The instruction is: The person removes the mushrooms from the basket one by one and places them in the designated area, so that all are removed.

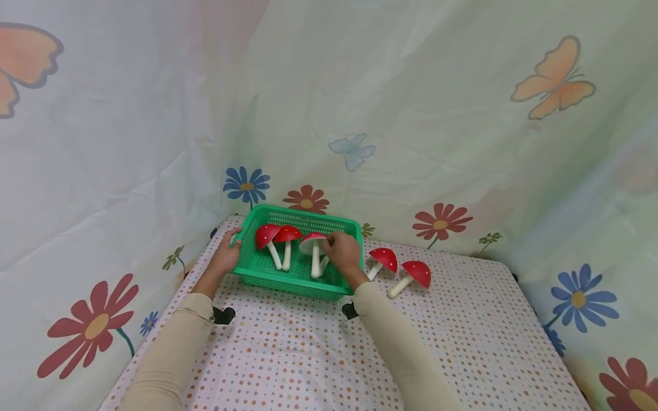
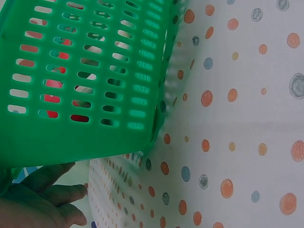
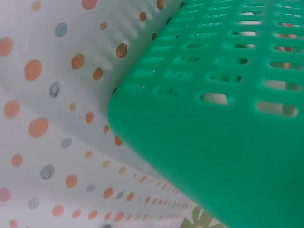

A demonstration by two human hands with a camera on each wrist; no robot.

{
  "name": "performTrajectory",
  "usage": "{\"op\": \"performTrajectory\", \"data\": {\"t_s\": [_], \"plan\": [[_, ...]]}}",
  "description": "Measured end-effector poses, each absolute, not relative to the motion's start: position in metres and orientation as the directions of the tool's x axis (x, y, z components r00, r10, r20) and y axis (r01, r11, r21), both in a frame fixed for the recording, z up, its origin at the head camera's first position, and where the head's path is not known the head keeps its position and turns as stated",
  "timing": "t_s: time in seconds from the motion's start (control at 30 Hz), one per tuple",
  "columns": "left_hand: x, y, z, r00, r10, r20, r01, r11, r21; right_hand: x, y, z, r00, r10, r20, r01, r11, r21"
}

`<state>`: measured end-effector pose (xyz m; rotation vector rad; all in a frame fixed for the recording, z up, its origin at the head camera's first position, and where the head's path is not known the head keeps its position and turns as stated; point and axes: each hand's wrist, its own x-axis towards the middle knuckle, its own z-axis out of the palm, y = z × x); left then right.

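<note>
A green plastic basket (image 1: 288,283) holds several toy mushrooms with red, white-dotted caps and pale stems. My right hand (image 1: 343,251) reaches over the basket's right part and pinches a mushroom (image 1: 316,260) by its cap edge; its stem points down. Another stem (image 1: 324,266) shows just behind it, its cap hidden. Two mushrooms lie side by side at the left, one with its cap (image 1: 266,235) against the other's cap (image 1: 288,233). My left hand (image 1: 225,255) is at the basket's left rim, fingers (image 2: 64,194) loosely extended outside it in the left wrist view.
Two more mushrooms lie on the dotted tablecloth (image 1: 288,354) right of the basket: a nearer one (image 1: 417,274) and one (image 1: 383,260) by the basket's side. A printed curtain (image 1: 390,188) with flowers and butterflies hangs behind and beside the table.
</note>
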<state>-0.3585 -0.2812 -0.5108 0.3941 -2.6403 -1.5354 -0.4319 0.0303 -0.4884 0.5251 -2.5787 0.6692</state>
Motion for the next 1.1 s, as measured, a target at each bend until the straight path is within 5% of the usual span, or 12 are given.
{"op": "performTrajectory", "data": {"t_s": [0.4,0.63,1.1], "plan": [[-0.355,-0.283,-0.511,-0.965,-0.253,-0.066,-0.183,0.47,0.863,-0.42,0.065,-0.479,-0.745,-0.109,0.658,-0.507,0.734,-0.453],[-0.356,-0.282,-0.511,-0.965,-0.255,-0.064,-0.183,0.476,0.86,-0.412,0.091,-0.477,-0.734,-0.029,0.678,-0.506,0.689,-0.519],[-0.354,-0.282,-0.511,-0.968,-0.237,-0.081,-0.187,0.472,0.861,-0.408,0.138,-0.474,-0.606,0.246,0.756,-0.476,0.649,-0.593]]}}
